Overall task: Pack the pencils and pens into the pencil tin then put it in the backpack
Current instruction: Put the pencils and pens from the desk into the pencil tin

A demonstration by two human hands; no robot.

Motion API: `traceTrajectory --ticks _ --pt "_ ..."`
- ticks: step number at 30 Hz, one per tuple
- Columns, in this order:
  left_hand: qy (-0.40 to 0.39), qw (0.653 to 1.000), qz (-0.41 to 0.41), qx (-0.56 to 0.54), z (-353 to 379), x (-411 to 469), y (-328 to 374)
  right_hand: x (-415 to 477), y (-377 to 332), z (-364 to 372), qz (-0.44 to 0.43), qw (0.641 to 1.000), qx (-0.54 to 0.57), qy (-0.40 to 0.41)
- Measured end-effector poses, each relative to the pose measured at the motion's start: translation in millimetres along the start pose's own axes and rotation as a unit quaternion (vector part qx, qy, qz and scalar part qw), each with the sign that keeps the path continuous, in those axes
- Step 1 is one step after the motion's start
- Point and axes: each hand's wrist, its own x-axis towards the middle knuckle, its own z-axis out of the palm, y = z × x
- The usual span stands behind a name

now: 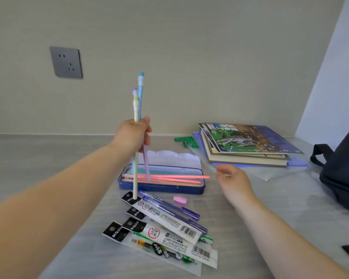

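Head view: left hand (pixel 134 133) grips a bunch of slim pastel pencils (pixel 136 109) upright, eraser ends up. Right hand (pixel 233 178) is slack and holds nothing, just beside the right end of the pencil tin (pixel 161 188). The tin is a shallow blue rectangular box lying open on the table, with pink pencils (pixel 165 177) flat inside. In front lie translucent purple pens (pixel 169 206) and glossy refill packets (pixel 159 228) marked "M&G" and "360°". Dark fabric backpack (pixel 343 178) stands at right
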Motion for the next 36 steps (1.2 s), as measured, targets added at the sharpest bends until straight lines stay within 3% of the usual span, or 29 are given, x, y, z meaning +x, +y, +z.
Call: traceTrajectory --ticks 3,7,12,19,27,32,36 --pt "-0.003 0.998 0.034 0.046 -9 12 0 3 3 4 0.050 0.998 -0.021 -0.030" --pt "-0.059 0.987 0.048 0.144 -17 17 -5 -4 -4 11 0.020 0.998 -0.021 -0.060" --pt "-0.092 0.934 0.091 0.334 -17 19 -20 -11 -6 15 -0.001 0.999 -0.004 -0.053" --pt "-0.216 0.868 0.062 0.443 -11 24 -49 -16 -12 14 0.017 0.989 0.107 -0.098" --pt "-0.227 0.853 0.041 0.468 -11 35 -65 4 3 18 0.016 0.989 0.135 -0.064" --pt "-0.231 0.863 0.043 0.446 -10 38 -66 19 3 25 0.044 0.984 0.173 -0.027" --pt "-0.246 0.840 0.039 0.482 -15 38 -62 32 -1 22 0.041 0.983 0.166 -0.073"
